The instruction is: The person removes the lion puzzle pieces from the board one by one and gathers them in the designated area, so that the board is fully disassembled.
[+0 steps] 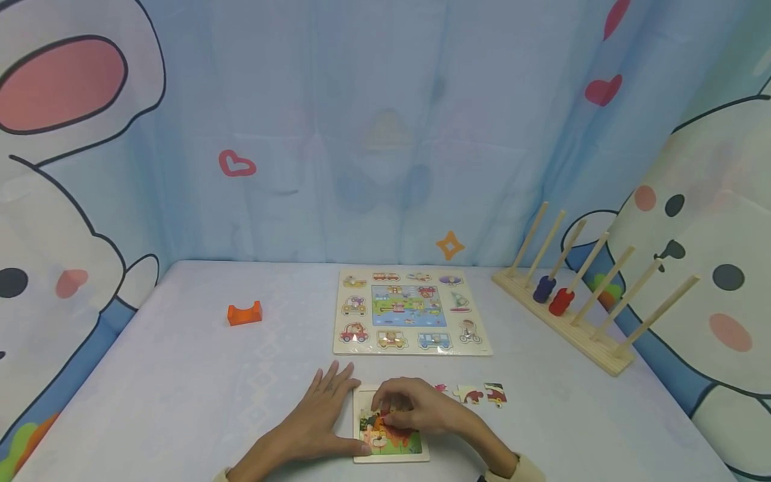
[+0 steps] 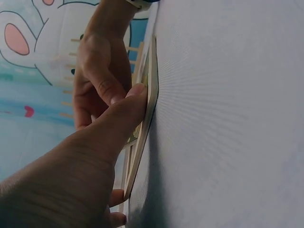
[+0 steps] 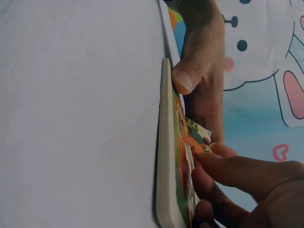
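Note:
A small framed jigsaw puzzle with an animal picture lies flat on the table. My left hand is at its left side, fingers spread and fairly straight. The left thumb presses on the near rim, and the index fingertip reaches the far left corner. Over the board, my right hand pinches a puzzle piece between thumb and fingers. This piece, green and orange, stands tilted up from the picture. The right fingers hide part of the board in the head view.
Loose puzzle pieces lie right of the board. Behind it is a larger vehicle puzzle board. A wooden peg stand with blue and red beads is at the right. An orange block sits at the left, before a printed curtain.

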Action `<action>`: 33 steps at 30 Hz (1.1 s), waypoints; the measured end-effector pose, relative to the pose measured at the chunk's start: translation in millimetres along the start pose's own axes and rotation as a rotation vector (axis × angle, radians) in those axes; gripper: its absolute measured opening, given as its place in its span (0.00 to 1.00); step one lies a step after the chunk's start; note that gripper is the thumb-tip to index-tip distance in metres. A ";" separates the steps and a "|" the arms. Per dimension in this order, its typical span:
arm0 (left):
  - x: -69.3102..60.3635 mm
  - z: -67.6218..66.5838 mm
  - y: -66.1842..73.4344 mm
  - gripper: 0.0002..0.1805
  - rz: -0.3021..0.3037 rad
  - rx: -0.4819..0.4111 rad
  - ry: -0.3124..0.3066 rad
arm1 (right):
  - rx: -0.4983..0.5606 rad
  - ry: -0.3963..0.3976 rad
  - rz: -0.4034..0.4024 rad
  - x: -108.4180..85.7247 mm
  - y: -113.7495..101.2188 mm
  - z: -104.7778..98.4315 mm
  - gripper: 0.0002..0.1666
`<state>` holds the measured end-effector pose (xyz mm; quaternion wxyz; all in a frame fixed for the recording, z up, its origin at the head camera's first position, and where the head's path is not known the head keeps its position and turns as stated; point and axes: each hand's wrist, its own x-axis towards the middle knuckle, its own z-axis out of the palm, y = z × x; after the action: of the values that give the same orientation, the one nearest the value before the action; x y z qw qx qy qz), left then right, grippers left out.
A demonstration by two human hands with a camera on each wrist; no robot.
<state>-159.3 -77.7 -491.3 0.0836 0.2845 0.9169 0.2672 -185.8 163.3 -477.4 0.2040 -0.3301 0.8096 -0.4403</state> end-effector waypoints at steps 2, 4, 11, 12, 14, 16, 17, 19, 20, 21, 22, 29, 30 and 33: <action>0.0 -0.1 0.4 0.56 -0.006 -0.002 -0.001 | 0.008 -0.001 0.000 0.3 0.0 0.8 0.08; 0.2 -0.2 0.9 0.55 -0.010 -0.006 -0.002 | 0.008 0.007 0.001 0.6 0.0 1.7 0.07; 0.1 0.6 1.4 0.54 -0.003 -0.022 0.002 | 0.054 0.019 0.025 0.9 -2.3 4.9 0.05; -0.1 0.7 1.4 0.54 -0.002 -0.023 0.001 | 0.060 0.020 0.026 0.9 -2.2 5.1 0.05; -0.3 0.4 1.7 0.54 0.000 -0.028 -0.001 | 0.060 0.024 0.025 0.9 -2.0 5.4 0.05; -0.2 0.1 2.0 0.54 -0.004 -0.034 -0.005 | 0.062 0.029 0.033 1.0 -2.1 5.9 0.05; -0.1 -0.1 2.2 0.54 -0.006 -0.037 -0.008 | 0.062 0.031 0.039 1.1 -2.2 6.2 0.05; 0.2 -0.2 2.3 0.54 -0.011 -0.045 -0.010 | 0.065 0.038 0.054 1.2 -2.8 6.8 0.05; 0.4 -0.1 2.4 0.55 -0.014 -0.050 -0.012 | 0.065 0.041 0.063 1.2 -3.1 7.1 0.05; 0.5 0.1 2.4 0.55 -0.015 -0.052 -0.012 | 0.064 0.044 0.070 1.3 -3.4 7.4 0.05; 0.6 0.3 2.3 0.55 -0.016 -0.055 -0.012 | 0.062 0.047 0.076 1.3 -3.6 7.7 0.06; -0.4 1.7 0.2 0.55 0.000 -0.038 -0.004 | 0.041 0.061 0.095 1.6 -3.8 8.7 0.06; -0.5 1.9 -0.3 0.55 0.004 -0.033 -0.003 | 0.036 0.063 0.095 1.7 -4.1 8.7 0.06; -0.9 2.2 -1.2 0.54 0.013 -0.029 -0.004 | 0.027 0.068 0.098 2.1 -5.1 8.6 0.06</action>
<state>-158.4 -78.2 -493.8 0.0876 0.2899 0.9108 0.2806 -180.0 154.8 -477.8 0.2024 -0.2720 0.8253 -0.4515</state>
